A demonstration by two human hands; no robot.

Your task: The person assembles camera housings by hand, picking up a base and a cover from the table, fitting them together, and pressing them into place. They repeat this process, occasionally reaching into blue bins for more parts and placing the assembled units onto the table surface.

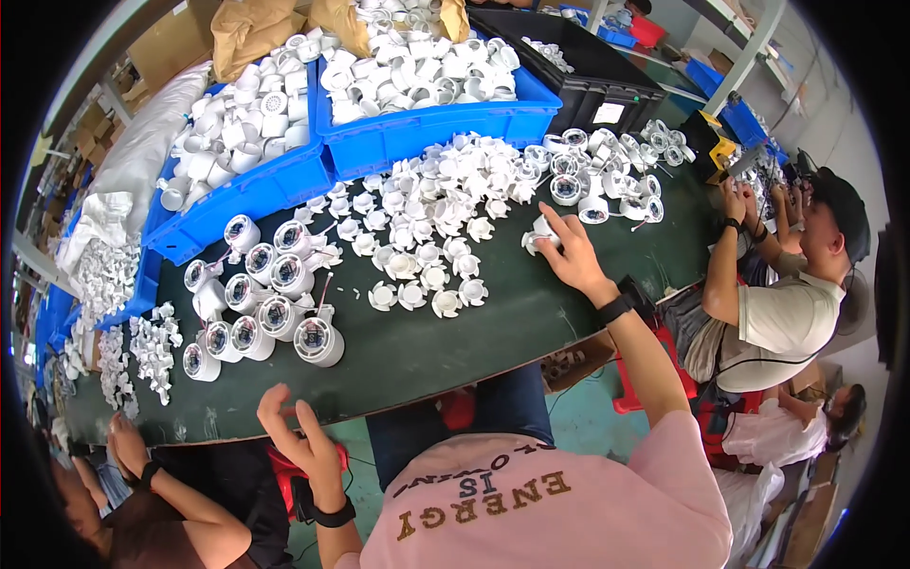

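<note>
A small white plastic part (538, 237) sits under the fingertips of the person's right hand (572, 254), which is stretched out over the dark green table (427, 356) toward its right half; the fingers curl around the part, though how firmly they close on it cannot be told. The part lies at the right fringe of a wide heap of white finned pieces (427, 213) spread across the middle of the table. Just beyond the hand, toward the far right corner, stands a cluster of round white housings with wires (607, 171). The left hand (301, 441) hovers at the near edge of the table, fingers loosely spread and holding nothing. Ahead of it, on the left half, a group of upright white cylindrical units (261, 303) stands close together. Along the far edge sit two blue bins (417, 128) filled with white parts, and a black crate (588, 81) beside them. Another person (787, 294) works at the right end.
</note>
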